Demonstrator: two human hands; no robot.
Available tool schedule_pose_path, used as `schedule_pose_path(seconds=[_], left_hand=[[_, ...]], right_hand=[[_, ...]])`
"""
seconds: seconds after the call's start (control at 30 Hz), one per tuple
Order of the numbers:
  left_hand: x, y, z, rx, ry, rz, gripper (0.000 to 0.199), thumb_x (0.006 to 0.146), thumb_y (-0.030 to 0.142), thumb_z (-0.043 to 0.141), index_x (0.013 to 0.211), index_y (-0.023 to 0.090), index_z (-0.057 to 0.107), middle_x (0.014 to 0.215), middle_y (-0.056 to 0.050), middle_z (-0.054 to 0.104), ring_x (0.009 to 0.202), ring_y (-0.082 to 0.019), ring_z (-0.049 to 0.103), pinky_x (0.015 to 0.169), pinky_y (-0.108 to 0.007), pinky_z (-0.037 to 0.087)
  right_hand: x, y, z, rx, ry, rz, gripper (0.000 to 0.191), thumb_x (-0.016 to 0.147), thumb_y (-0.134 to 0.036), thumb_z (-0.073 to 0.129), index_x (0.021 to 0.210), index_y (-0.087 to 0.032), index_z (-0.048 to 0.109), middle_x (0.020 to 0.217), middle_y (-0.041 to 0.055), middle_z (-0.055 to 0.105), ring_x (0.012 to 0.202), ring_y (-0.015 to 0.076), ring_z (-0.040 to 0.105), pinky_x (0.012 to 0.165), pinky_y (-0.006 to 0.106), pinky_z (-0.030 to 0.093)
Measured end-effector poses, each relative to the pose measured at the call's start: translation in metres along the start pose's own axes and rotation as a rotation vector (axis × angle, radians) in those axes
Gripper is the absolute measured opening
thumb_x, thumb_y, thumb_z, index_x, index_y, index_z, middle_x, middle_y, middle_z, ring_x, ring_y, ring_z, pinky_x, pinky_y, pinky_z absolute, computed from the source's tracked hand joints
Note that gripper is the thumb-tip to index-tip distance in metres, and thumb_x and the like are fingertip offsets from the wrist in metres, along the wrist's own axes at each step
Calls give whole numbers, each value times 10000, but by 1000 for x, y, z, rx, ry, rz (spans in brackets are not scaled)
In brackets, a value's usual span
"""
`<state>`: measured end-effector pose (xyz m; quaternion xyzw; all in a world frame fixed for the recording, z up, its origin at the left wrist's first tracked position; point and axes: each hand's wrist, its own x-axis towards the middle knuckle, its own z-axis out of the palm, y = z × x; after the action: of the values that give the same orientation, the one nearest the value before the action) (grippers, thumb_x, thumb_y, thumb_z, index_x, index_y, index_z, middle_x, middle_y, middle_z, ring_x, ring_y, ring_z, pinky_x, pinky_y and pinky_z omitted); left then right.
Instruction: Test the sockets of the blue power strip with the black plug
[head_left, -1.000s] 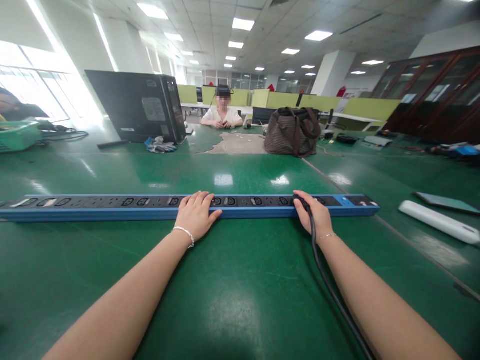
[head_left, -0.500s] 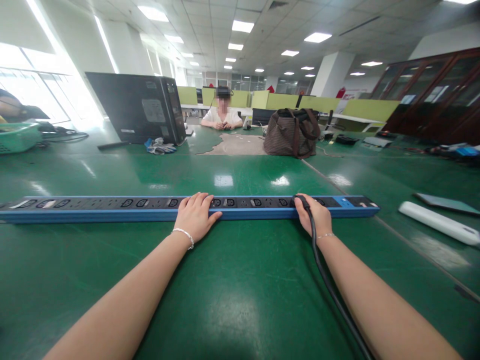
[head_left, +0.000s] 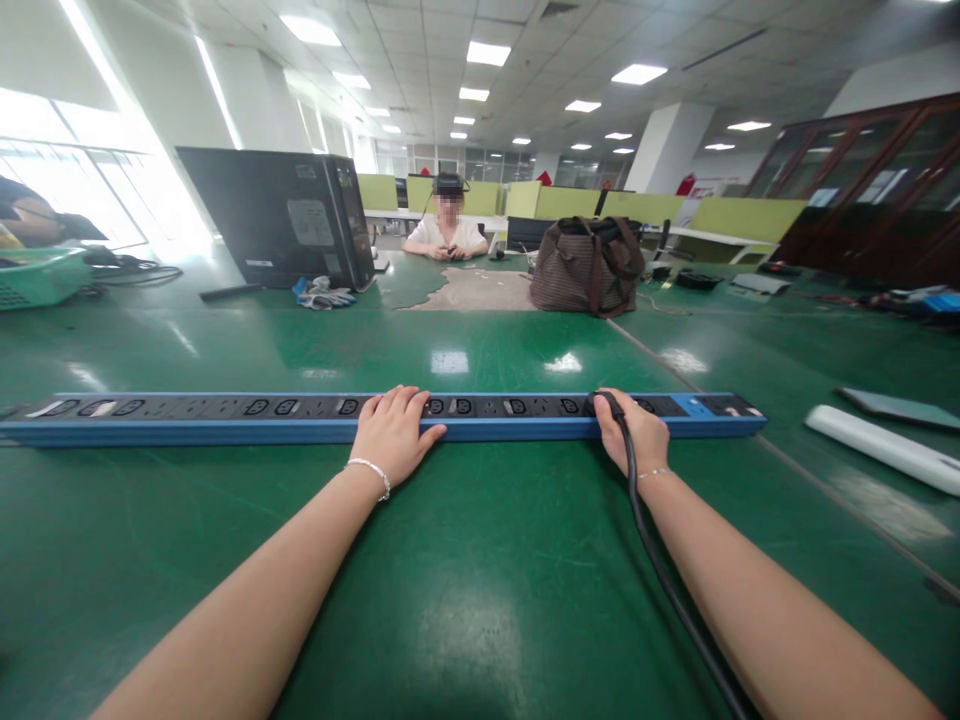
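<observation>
A long blue power strip (head_left: 517,430) with a black face and several sockets lies across the green table (head_left: 480,540). Over its middle rests my left hand (head_left: 394,430), the fingers reaching across the black face and the thumb at the near blue side; it grips the strip. My right hand (head_left: 634,435) is closed around a black plug (head_left: 602,404) at the strip's right part. The plug is against the socket face, but my fingers partly hide it and I cannot tell how deep it sits. Its black cable (head_left: 651,555) runs down toward me beside my right forearm.
On the right lie a white bar-shaped object (head_left: 881,445) and a flat dark device (head_left: 904,407). Farther back are a black computer tower (head_left: 277,215), gloves (head_left: 324,293), a brown bag (head_left: 581,265) and a green basket (head_left: 45,280). Another person (head_left: 446,235) sits opposite.
The whole view has shifted slightly. Both hands keep their places on the strip and the plug. At the far left, another person's arm has moved a little.
</observation>
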<state>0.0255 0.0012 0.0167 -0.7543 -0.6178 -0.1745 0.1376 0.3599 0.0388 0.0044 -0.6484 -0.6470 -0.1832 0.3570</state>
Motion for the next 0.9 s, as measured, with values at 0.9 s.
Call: schedule_pose_path(seconds=[0.9], left_hand=[[0,-1,0,19,11,20,500,857,509,388,1224,185,488,1274,-95,538,1206,-255,441,989,-431,306]], right_hand=[[23,80,-32,339,391,212,423,863,-456,398,1030,-149,635,1040,114,641,997,228,570,905,373,419]])
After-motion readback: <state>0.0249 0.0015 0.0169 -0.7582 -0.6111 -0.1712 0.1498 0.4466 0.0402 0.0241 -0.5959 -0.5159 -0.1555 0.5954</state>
